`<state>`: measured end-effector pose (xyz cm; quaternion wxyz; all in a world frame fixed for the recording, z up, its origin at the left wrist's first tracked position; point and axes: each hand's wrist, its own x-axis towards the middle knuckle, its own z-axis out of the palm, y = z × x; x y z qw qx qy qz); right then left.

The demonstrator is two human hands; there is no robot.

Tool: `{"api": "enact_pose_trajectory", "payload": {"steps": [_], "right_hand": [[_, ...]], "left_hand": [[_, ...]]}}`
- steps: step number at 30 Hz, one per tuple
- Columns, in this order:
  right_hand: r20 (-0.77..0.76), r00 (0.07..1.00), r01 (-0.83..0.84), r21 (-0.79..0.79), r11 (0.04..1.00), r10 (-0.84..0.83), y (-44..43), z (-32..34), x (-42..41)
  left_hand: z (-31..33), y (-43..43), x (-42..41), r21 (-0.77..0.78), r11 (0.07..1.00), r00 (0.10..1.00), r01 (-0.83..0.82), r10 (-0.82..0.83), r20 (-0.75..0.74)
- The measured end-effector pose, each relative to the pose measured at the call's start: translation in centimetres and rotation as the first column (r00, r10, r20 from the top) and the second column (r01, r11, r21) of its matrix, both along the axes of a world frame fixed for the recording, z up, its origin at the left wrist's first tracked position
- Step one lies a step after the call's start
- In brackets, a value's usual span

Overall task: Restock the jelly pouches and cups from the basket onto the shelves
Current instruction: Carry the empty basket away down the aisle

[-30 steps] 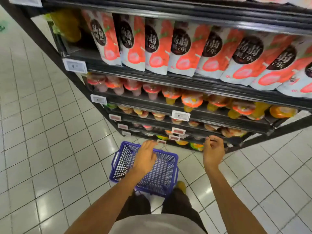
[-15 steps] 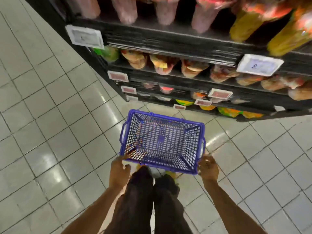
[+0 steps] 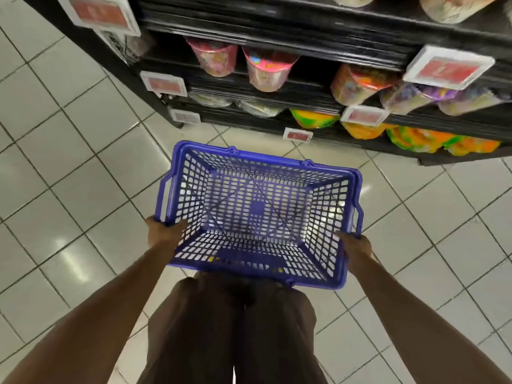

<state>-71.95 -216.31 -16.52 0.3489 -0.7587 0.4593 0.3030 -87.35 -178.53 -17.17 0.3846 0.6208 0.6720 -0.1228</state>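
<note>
The empty basket [image 3: 266, 157] is clasped at its near corners by the left grip [image 3: 166, 231] and right grip [image 3: 354, 245]; the cups [image 3: 267, 70] at the shelf edge could be knocked.

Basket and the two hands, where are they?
basket [image 3: 260, 156], head view, far rim.
left hand [image 3: 163, 231], head view, back of the hand.
right hand [image 3: 356, 245], head view, back of the hand.

White floor tiles [image 3: 69, 189], red price tags [image 3: 448, 69], dk trousers [image 3: 221, 328] at btm.
</note>
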Motion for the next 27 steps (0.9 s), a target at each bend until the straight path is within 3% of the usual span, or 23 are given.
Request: {"api": "enact_pose_trajectory", "payload": {"steps": [5, 9, 17, 23, 27], "right_hand": [[0.024, 0.984, 0.174, 0.113, 0.978, -0.178, -1.2, 3.8, 0.9], [0.008, 0.981, 0.19, 0.161, 0.968, -0.193, -1.9, 12.4, -0.1], [0.16, 0.982, -0.128, 0.182, 0.975, 0.099, 0.4, 32.1, -1.7], [0.236, 0.885, -0.455, 0.258, 0.852, 0.401, 7.7, 43.5, -2.2], [0.291, 0.895, -0.434, 0.401, 0.807, 0.337, 14.3, 47.5, -2.9]], "left_hand": [[4.1, 0.2, 0.1, -0.04, 0.991, 0.99, -0.127, 0.129, 0.051], [13.8, -0.4, -2.4, -0.075, 0.983, 0.982, -0.168, 0.173, 0.07], [34.7, -2.3, -10.2, -0.003, 0.958, 0.952, -0.287, 0.285, 0.108], [45.2, -1.9, -17.9, 0.014, 0.861, 0.834, -0.508, 0.489, 0.255], [48.3, -1.8, -23.5, 0.027, 0.771, 0.725, -0.636, 0.586, 0.363]]}}
